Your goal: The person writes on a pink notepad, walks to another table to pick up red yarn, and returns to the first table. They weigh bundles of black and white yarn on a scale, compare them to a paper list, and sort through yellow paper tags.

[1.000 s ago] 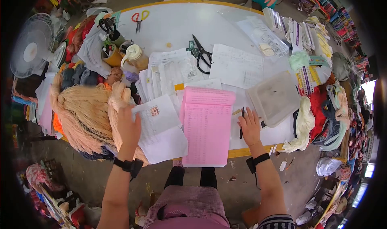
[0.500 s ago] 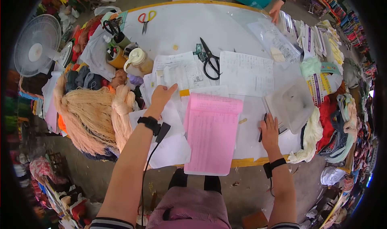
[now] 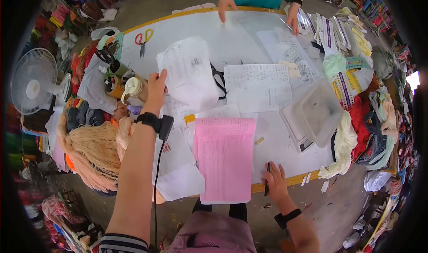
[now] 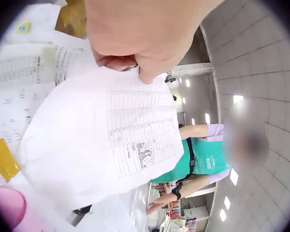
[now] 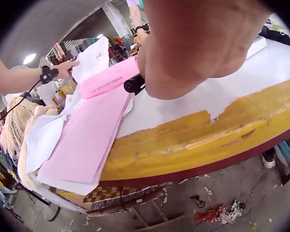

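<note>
Clock-face around the pink pad (image 3: pixel 225 161): 1 fan (image 3: pixel 33 88) near 10, 1 peach yarn bundle (image 3: pixel 91 148) at 9, 1 lidded jug (image 3: pixel 136 89) at 10, 1 red-and-yellow-handled scissors (image 3: pixel 142 42) at 11. Left hand (image 3: pixel 156 90), 10–11, pinches the near-left edge of the lifted sheet (image 3: pixel 189 77), thumb against fingers. Sheet at 11: white, limp, bowed, printed grid plus one small dark picture block; it blocks most of the 1 pair of black scissors (image 3: pixel 218 83) at 12. Pad is long, pink, printed in rows, top folded over. Another person's 2 hands (image 3: pixel 226 6) at far edge, 12 and 1. Handwritten sheet (image 3: pixel 258 86) flat at 1. Right hand (image 3: pixel 277 186) at 4, at table edge, pinches 1 black pen (image 3: pixel 267 179) on thumb side, other fingers extended. Clear bin (image 3: pixel 317 112) at 2 partly covers a pale flat device (image 3: pixel 292 128). Cream yarn (image 3: pixel 342 141) at 3.
</note>
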A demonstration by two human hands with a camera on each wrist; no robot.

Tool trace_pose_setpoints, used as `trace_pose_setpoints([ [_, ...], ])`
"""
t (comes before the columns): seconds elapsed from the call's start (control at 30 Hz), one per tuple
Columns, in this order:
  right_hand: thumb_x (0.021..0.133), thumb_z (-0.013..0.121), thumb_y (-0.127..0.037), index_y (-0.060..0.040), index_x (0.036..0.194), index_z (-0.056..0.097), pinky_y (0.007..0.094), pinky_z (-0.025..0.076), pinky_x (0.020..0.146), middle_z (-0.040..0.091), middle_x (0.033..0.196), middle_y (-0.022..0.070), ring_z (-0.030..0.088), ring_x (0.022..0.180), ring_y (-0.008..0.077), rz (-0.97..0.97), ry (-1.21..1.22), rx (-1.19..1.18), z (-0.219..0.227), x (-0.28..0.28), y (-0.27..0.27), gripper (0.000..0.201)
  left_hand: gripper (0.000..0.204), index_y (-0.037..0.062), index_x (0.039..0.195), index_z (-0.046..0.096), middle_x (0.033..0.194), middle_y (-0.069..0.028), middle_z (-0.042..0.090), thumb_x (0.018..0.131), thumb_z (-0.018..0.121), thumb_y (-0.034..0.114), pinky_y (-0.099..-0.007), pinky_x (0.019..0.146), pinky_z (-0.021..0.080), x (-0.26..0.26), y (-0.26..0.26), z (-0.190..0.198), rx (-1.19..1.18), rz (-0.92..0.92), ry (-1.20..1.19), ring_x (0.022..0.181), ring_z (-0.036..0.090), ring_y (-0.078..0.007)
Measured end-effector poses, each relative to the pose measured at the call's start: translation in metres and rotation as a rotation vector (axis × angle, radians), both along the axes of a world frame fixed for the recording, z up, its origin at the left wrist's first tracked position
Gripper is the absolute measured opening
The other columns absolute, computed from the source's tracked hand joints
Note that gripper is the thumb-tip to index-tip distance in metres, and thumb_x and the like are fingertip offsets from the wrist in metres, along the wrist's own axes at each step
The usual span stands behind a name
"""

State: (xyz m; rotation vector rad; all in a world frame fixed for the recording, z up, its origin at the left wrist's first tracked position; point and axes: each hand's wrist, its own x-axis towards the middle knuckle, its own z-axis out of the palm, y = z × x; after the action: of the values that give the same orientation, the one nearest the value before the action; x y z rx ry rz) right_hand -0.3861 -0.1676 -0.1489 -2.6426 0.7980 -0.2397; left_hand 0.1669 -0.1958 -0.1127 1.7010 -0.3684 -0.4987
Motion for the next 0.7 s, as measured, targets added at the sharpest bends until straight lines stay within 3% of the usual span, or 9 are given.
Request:
trace_pose_setpoints([
  [0.03, 0.084, 0.065, -0.008, -0.0088, 0.111, 0.049, 0.0579, 0.027, 0.11, 0.057, 0.127, 0.0189, 0.045, 0.131, 0.0355, 0.002, -0.009, 0.02, 0.003, 0.001, 0.004, 0.031, 0.026, 0.0072, 0.082, 0.054, 0.068, 0.0022, 0.048, 0.089, 0.068, 0.028, -0.0224, 0.043, 0.032, 0.001, -0.005, -0.001, -0.012, 0.021, 0.236, 0.053, 0.044, -0.0067],
  [0.17, 0.085, 0.065, -0.009, -0.0087, 0.112, 0.049, 0.0576, 0.029, 0.11, 0.056, 0.13, 0.0186, 0.045, 0.131, 0.0352, 0.008, -0.01, 0.074, 0.009, 0.007, 0.017, 0.032, 0.026, 0.0065, 0.081, 0.051, 0.067, -0.0001, 0.047, 0.09, 0.066, 0.026, -0.0254, 0.041, 0.033, 0.008, -0.02, -0.024, -0.067, 0.031, 0.277, 0.051, 0.043, -0.0108],
  [0.27, 0.085, 0.065, -0.008, -0.0083, 0.112, 0.05, 0.0576, 0.03, 0.109, 0.056, 0.13, 0.0187, 0.046, 0.13, 0.0361, 0.003, -0.022, 0.101, 0.014, 0.015, 0.022, 0.031, 0.028, 0.002, 0.086, 0.055, 0.071, -0.0054, 0.055, 0.091, 0.065, 0.028, -0.0277, 0.046, 0.04, 0.016, -0.019, -0.043, 0.037, -0.02, 0.213, 0.055, 0.049, -0.0131],
  [0.33, 0.084, 0.065, -0.008, -0.0081, 0.112, 0.051, 0.0576, 0.03, 0.109, 0.056, 0.13, 0.0191, 0.045, 0.13, 0.0366, -0.003, -0.013, 0.08, 0.009, 0.018, 0.021, 0.031, 0.032, -0.0011, 0.097, 0.06, 0.074, -0.0095, 0.06, 0.09, 0.065, 0.03, -0.0296, 0.054, 0.044, 0.011, -0.012, -0.048, 0.328, 0.173, -0.224, 0.06, 0.055, -0.0148],
  [0.37, 0.083, 0.065, -0.008, -0.0079, 0.112, 0.051, 0.0576, 0.03, 0.108, 0.055, 0.13, 0.0195, 0.045, 0.13, 0.0371, -0.012, -0.008, 0.064, 0.007, 0.019, 0.026, 0.032, 0.032, -0.0011, 0.097, 0.06, 0.074, -0.0095, 0.06, 0.09, 0.065, 0.03, -0.0296, 0.054, 0.044, 0.011, 0.002, -0.051, 0.359, 0.183, -0.215, 0.06, 0.055, -0.0148],
  [0.43, 0.082, 0.065, -0.007, -0.0076, 0.113, 0.052, 0.0572, 0.032, 0.108, 0.055, 0.131, 0.0195, 0.046, 0.128, 0.0382, -0.019, -0.037, 0.112, 0.013, 0.033, 0.03, 0.033, 0.028, 0.0028, 0.107, 0.062, 0.077, -0.0122, 0.063, 0.092, 0.062, 0.027, -0.0312, 0.062, 0.047, -0.011, 0.031, -0.016, 0.31, -0.07, -0.552, 0.065, 0.058, -0.0165],
  [0.57, 0.081, 0.065, -0.007, -0.0064, 0.117, 0.054, 0.0541, 0.038, 0.103, 0.058, 0.127, 0.0179, 0.051, 0.118, 0.0403, -0.11, -0.179, 0.113, 0.012, 0.055, 0.027, 0.037, 0.016, 0.0091, 0.106, 0.064, 0.079, -0.0093, 0.063, 0.094, 0.056, 0.016, -0.0318, 0.062, 0.047, -0.106, 0.104, 0.023, 0.387, -0.409, -0.456, 0.068, 0.06, -0.0195],
  [0.6, 0.081, 0.065, -0.007, -0.0064, 0.117, 0.054, 0.0541, 0.038, 0.103, 0.058, 0.127, 0.0179, 0.051, 0.118, 0.0403, -0.118, -0.172, 0.114, 0.011, 0.063, 0.027, 0.037, 0.016, 0.0099, 0.106, 0.064, 0.083, -0.0081, 0.064, 0.093, 0.056, 0.011, -0.0323, 0.062, 0.047, -0.136, 0.12, 0.027, 0.487, -0.477, -0.405, 0.07, 0.061, -0.021],
  [0.7, 0.08, 0.068, -0.006, -0.0058, 0.115, 0.057, 0.0515, 0.043, 0.1, 0.061, 0.119, 0.0163, 0.055, 0.11, 0.0398, -0.163, -0.275, 0.17, 0.009, 0.082, 0.035, 0.037, 0.025, 0.0123, 0.111, 0.064, 0.086, -0.007, 0.059, 0.086, 0.062, 0.007, -0.034, 0.061, 0.048, -0.208, 0.159, -0.009, 0.221, -0.674, -0.511, 0.072, 0.06, -0.0217],
])
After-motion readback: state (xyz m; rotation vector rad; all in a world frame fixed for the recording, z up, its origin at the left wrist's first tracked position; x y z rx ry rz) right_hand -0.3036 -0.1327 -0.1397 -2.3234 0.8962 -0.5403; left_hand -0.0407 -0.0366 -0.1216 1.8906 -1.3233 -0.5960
